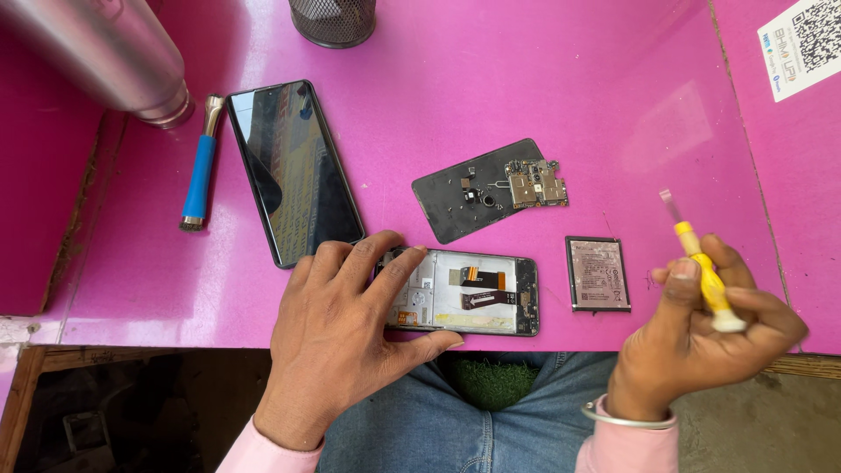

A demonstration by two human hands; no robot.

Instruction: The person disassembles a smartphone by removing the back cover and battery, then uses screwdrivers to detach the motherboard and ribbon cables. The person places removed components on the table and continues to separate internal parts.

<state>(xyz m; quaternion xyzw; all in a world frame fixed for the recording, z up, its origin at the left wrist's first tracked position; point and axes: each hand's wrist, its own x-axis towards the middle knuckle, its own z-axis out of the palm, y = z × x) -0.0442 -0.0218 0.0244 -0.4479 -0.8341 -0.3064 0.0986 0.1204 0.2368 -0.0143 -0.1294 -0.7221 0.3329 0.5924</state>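
The left hand (337, 328) lies with spread fingers on the left end of the opened phone frame (473, 293), pressing it on the pink table (543, 105) near the front edge. The right hand (701, 337) is clenched around a yellow screwdriver (705, 276), its tip pointing to 11 o'clock. The battery (597, 273) lies between them. At 12 o'clock of the frame lie the back cover (455, 197) with the circuit board (536, 183); at 10 o'clock, an intact phone (293, 171) and blue brush (199, 180).

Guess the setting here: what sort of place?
Probably a small phone repair stall. The left hand steadies an opened phone frame with exposed ribbon cables on a pink tabletop; the right hand holds a yellow-handled screwdriver; a loose flat battery lies nearby.
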